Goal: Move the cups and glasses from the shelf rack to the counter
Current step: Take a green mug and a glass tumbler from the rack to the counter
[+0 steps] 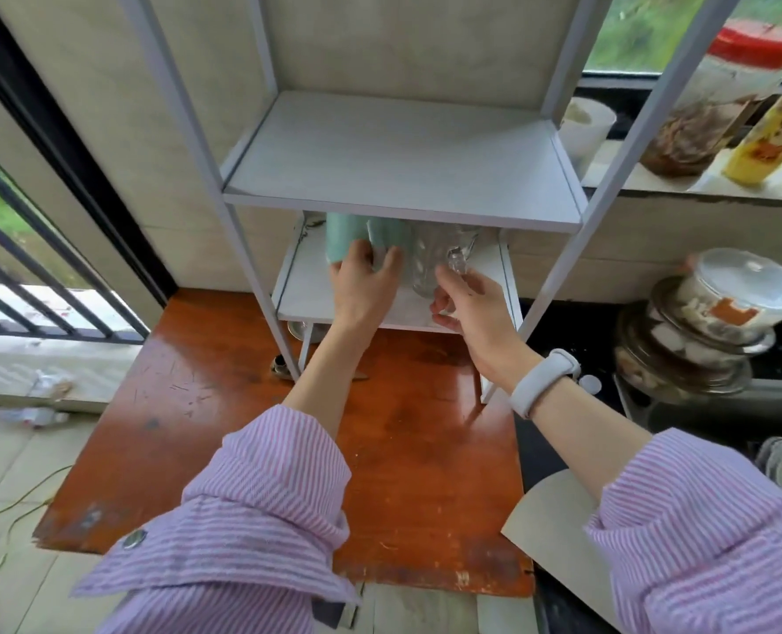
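Brown wood counter (224, 450) fills the middle of the view, and it looks scratched and worn at the edges. On it stands a tall white shelf rack (403, 162) with thin metal legs. Its upper shelf is bare. The cups and glasses sit on the lower shelf (307, 290), tucked under the upper one, so their tops are hidden.

Two arms in pink striped sleeves (261, 510) reach in toward that lower shelf. To the right, past the rack, is a pile of pots and bowls with a lid (718, 322). Higher up on the window ledge stand a big jar with a red lid (718, 98) and a yellow bottle (773, 125).

The left hand (361, 286) is wrapped around two green cups (366, 233) that stand side by side at the left of the shelf. Its fingers press on both cups. The right hand (467, 304) has a white band (542, 382) on the wrist. It is closed on a clear glass mug (430, 263), with its thumb and fingers pinching the handle. The mug stands just right of the green cups and looks blurry
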`<state>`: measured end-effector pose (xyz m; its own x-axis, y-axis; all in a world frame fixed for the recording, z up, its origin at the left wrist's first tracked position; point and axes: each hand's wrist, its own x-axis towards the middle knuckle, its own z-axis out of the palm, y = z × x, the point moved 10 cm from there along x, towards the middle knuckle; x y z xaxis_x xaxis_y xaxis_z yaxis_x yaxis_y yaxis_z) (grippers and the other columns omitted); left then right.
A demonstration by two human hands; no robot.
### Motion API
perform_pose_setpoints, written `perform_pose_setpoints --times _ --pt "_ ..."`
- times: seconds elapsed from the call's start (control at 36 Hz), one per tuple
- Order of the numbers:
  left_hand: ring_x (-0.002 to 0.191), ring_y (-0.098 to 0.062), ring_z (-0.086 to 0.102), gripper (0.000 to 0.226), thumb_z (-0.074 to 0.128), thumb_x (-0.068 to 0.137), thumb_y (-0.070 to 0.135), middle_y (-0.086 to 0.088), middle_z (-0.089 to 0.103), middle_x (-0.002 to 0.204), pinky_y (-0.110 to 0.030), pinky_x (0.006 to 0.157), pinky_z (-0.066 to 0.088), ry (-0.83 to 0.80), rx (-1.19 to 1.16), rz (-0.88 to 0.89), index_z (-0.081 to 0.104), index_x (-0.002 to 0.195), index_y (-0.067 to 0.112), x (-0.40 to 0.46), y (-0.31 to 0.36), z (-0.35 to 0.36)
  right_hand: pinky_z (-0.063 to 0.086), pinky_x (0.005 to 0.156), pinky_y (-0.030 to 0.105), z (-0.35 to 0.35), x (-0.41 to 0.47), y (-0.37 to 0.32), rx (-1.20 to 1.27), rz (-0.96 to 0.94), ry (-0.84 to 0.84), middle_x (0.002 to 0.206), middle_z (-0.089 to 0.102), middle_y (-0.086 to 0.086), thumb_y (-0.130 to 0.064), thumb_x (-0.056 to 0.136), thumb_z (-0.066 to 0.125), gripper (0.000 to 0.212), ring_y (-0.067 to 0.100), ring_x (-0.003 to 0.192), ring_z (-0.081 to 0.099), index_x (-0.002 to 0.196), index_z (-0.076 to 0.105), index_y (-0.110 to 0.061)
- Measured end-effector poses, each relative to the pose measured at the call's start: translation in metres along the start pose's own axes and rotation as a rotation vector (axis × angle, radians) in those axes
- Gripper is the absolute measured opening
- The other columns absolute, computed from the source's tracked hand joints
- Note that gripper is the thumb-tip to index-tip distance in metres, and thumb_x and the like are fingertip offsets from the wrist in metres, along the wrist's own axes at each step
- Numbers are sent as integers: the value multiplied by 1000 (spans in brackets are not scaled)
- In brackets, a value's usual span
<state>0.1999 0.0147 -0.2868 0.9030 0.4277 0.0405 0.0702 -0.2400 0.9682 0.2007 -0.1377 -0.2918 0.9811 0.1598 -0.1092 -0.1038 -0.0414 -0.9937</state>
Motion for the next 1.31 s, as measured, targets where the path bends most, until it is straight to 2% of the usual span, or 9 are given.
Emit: perform_pose_setpoints --times 0.08,0.17,0.33,0.47,0.58,0.75,0.86,1.0,1.31 --pt "68 -19 42 25 52 91 25 -12 47 74 -29 61 32 11 -4 34 45 71 11 -19 1 -10 49 83 35 2 -7 2 35 38 -53 66 47 2 -33 92 51 36 17 75 52 60 46 -16" --pt "75 -23 52 20 53 91 26 -18 58 83 -27 63 41 -3 -35 93 54 84 7 -39 6 -18 48 79 32 2 -14 6 98 76 -93 63 46 1 -38 91 51 42 17 73 51 55 43 -16" --pt "86 -32 62 11 53 91 26 -18 63 92 -44 75 54 -10 -36 115 51 95 16 -62 14 -19 40 73 30 -1 -33 11 138 111 -152 50 38 -5 -43 92 45 49 12 56 40 48 42 -23" --pt "71 -9 58 12 47 94 28 3 59 80 -13 55 47 0 61 143 49 93 16 -78 8 -16 30 56 29 -5 -50 15 92 94 -169 43 33 -7 -37 94 40 51 11 48 30 45 38 -26" --pt "57 -6 48 18 48 93 28 6 53 67 -22 51 43 49 96 129 49 80 17 -98 6 -21 28 52 26 -13 -72 18 47 53 -186 42 34 -9 -34 96 37 53 11 47 28 43 38 -28" --pt "47 -2 43 28 50 93 23 7 47 60 -12 42 33 72 88 186 42 66 26 -155 11 -26 28 50 22 -40 -124 38 -30 60 -157 41 34 -8 -28 98 35 55 9 46 29 43 36 -27" --pt "48 -4 41 25 51 92 23 5 47 59 -14 42 34 35 87 160 46 68 22 -197 5 -15 26 51 19 -74 -163 58 -90 86 -98 42 32 -10 -28 97 36 49 4 44 29 49 32 -21" --pt "53 -1 45 19 51 92 23 5 48 62 -10 44 37 -41 91 145 49 75 14 -247 9 23 23 56 29 -127 -209 81 -33 116 -27 44 31 -9 -24 97 38 53 9 49 27 44 33 -26" --pt "52 -4 36 25 51 92 21 2 41 59 -16 49 31 -319 72 282 48 76 2 -369 72 194 26 51 26 -337 -335 88 -167 63 395 43 33 -8 -20 93 48 50 5 44 29 46 32 -24"
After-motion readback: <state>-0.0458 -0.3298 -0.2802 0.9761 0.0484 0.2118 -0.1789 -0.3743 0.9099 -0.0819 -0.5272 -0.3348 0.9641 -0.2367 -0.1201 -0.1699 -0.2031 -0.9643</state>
